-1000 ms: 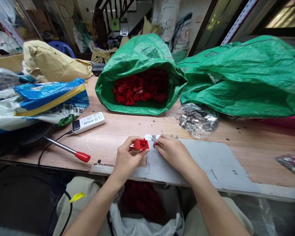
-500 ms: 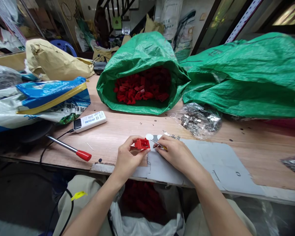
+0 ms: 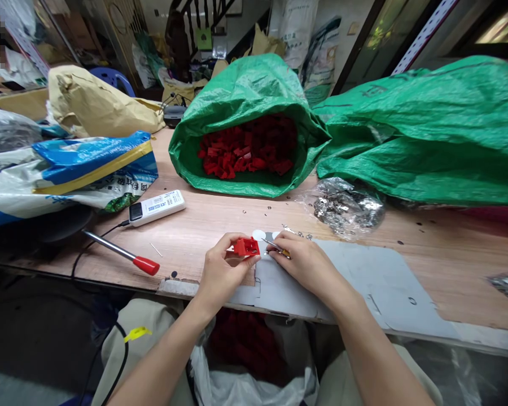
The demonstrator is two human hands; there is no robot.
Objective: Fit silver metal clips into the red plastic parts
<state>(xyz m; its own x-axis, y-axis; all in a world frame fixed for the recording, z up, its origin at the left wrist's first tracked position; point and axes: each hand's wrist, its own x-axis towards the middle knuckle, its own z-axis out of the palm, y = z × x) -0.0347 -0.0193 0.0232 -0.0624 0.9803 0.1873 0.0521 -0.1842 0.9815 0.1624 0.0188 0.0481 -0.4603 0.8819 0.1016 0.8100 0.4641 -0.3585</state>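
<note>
Between the thumb and fingers of my left hand (image 3: 224, 268) is a small red plastic housing (image 3: 246, 247), its open side turned to the right. Small metal bits seem to sit inside it. My right hand (image 3: 302, 259) grips a thin pointed tool (image 3: 275, 245) with a yellowish handle, possibly tweezers or a small screwdriver. The tool's tip points left, close to the housing but apart from it. Below the right fingertips, small metal pieces (image 3: 267, 252) lie by the grey sheet (image 3: 364, 276). More metal pieces (image 3: 296, 231) are scattered just beyond that hand.
A green sack (image 3: 249, 79) of red plastic parts (image 3: 245, 149) lies open ahead, beside another green sack (image 3: 432, 129). A clear bag of metal parts (image 3: 347, 206) sits right of centre. To the left are a white device (image 3: 157, 207) and a red-tipped lever (image 3: 146, 265). A white bag (image 3: 211, 383) hangs below the edge.
The tool's tip has tilted up slightly and drawn a little away from the red housing. My left hand keeps its hold; the whole view has shifted slightly.
</note>
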